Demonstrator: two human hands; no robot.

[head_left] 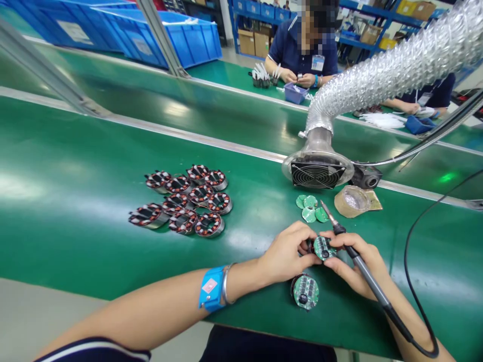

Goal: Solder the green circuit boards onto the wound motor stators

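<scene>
We are looking over a green work mat (75, 211) where a cluster of copper-wound stators (184, 201) is lying to the left. A fume extractor fan (317, 173) is sitting at the mat's far edge, its silver ribbed duct (392, 70) rising to the right, and a roll of tape (352, 201) is resting just beside it. Across the belt, a person in a dark blue shirt (302, 50) is working near a small purple tray (295, 93); blue bins (158, 35) are standing far left.

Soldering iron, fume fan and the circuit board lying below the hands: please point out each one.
Soldering iron (362, 271), head view, on its black handle in the right hand.
Fume fan (317, 175), head view, on its front grille.
Circuit board (305, 291), head view, on its green face.
</scene>
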